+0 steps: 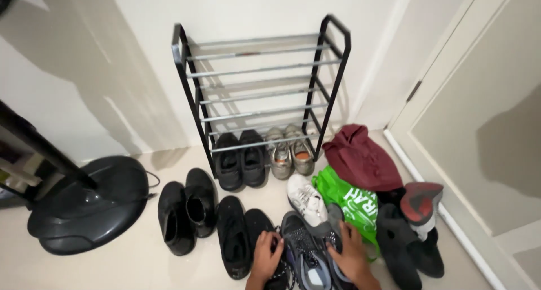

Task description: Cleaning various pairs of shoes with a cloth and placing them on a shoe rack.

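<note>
Gripping dark sneakers (304, 256), left hand (265, 259) and right hand (350, 250); white sneaker (307, 203), green bag (352, 203) crowd close.

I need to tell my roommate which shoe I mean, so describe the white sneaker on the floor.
Start at the black metal shoe rack against the wall. On the floor just in front of its right side lies the white sneaker, beside a green bag. It is the only white shoe, and it lies alone; the others are black or grey.
</note>
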